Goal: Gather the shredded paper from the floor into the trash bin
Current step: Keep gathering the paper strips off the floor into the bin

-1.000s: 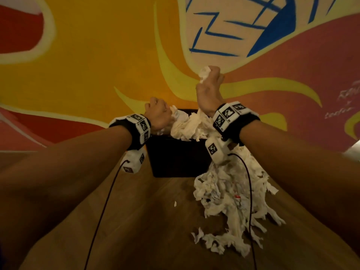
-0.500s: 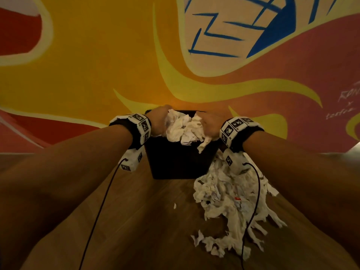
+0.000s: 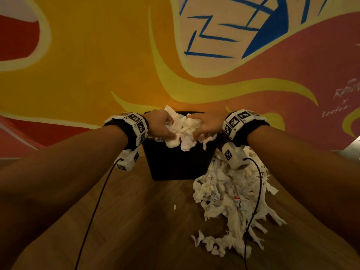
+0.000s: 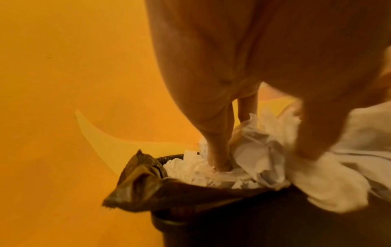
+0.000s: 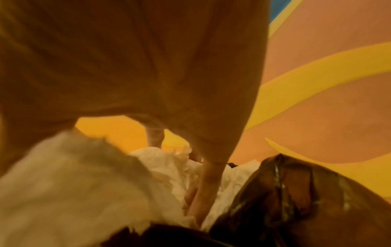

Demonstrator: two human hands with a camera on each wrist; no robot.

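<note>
Both hands, the left hand [image 3: 162, 124] and right hand [image 3: 207, 125], pressed straight-fingered into the wad of shredded paper [image 3: 183, 131] atop the trash bin [image 3: 175, 164]; the remaining floor pile [image 3: 229, 199] lay beside the bin's right wall, nearer the right hand.

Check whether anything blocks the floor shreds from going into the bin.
Only paper: the trash bin is heaped above its rim with a paper wad that both hands press down. The floor pile lies beside it.
</note>
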